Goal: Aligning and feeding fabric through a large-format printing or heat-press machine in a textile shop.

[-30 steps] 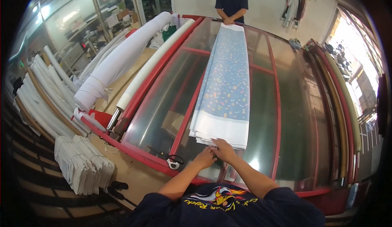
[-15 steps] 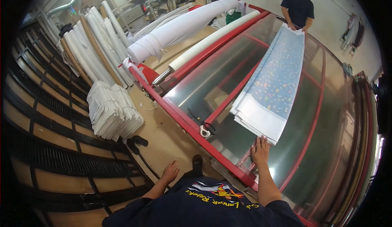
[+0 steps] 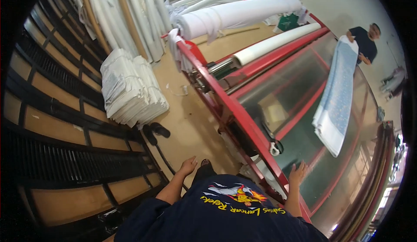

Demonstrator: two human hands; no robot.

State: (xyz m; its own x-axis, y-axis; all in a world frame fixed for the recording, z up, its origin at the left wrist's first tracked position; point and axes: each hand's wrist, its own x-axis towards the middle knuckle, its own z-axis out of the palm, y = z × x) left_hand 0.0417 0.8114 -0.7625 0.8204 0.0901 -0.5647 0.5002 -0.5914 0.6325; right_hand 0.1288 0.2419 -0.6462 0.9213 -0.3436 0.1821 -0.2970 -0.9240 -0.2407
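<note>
My right hand [image 3: 298, 172] hovers at the near edge of the glass-topped table [image 3: 299, 155], fingers spread, nothing in it. Beyond it lies a long folded cloth [image 3: 338, 98], pale blue with speckles and white ends, apart from my fingers. A co-worker [image 3: 367, 42] at the far side grips the cloth's far end. Low on my left side, my left hand [image 3: 188, 166] hangs over the floor, loosely open and holding nothing. Near my right hand, black-handled scissors [image 3: 279, 146] rest by the table's red frame [image 3: 252, 131] beside a small white ring [image 3: 274, 150].
A big white fabric roll [image 3: 239, 18] and a cream roll [image 3: 278, 44] lie across the table's far left end. Bundled white cloth stacks [image 3: 130, 87] stand on the floor beside black sandals [image 3: 156, 132]. Upright rolls [image 3: 143, 20] lean behind; a black metal rack [image 3: 65, 146] lines the left.
My right hand has let go of the cloth's near end and drawn back. The co-worker has lifted the far end and shifted right, the cloth moving along. My view has turned left.
</note>
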